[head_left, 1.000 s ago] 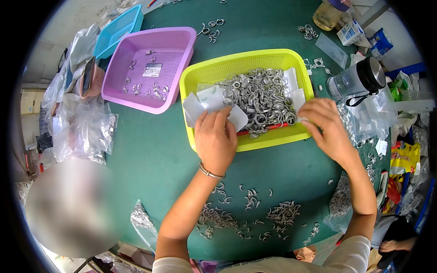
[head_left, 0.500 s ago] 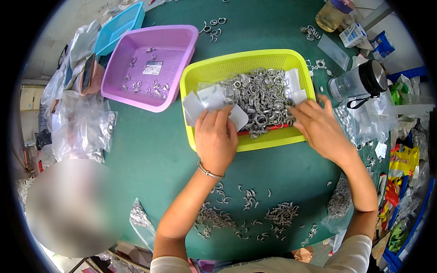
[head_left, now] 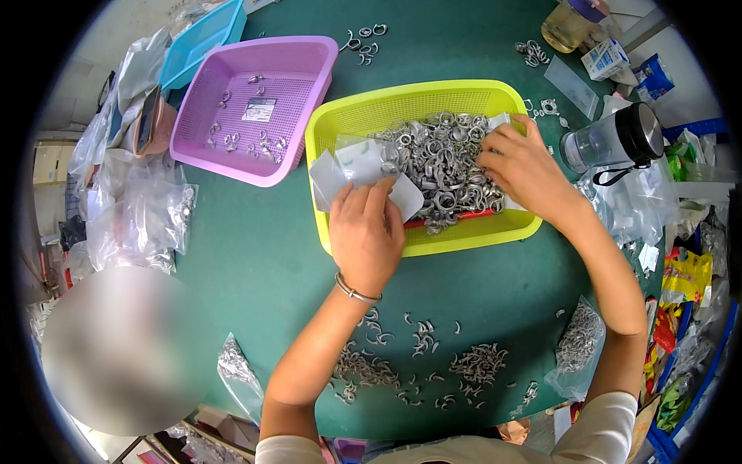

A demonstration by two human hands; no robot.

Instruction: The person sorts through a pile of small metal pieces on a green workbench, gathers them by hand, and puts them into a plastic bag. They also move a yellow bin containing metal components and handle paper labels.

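A yellow-green plastic basket (head_left: 417,93) holds a heap of silver metal rings (head_left: 444,151). Several white cards and small clear bags (head_left: 359,161) lie along its left part. Over the near left rim rests my left hand (head_left: 367,232), wearing a bangle, its fingers loosely apart against a white card (head_left: 406,197). My right hand (head_left: 529,166) reaches over the basket's right end with bent fingers at the edge of the heap. Its fingertips are partly hidden, so what they grip cannot be made out. A red strip (head_left: 475,214) shows under the rings near the front wall.
A purple basket (head_left: 309,100) with a few rings stands at the left, a blue basket (head_left: 205,46) behind it. Small curved metal pieces (head_left: 479,363) lie scattered in front. A clear bottle (head_left: 603,143) stands at the right, near a bag of metal pieces (head_left: 580,340).
My right hand has moved farther back along the basket's right end, and its fingers have bent more. My left hand has stayed in place.
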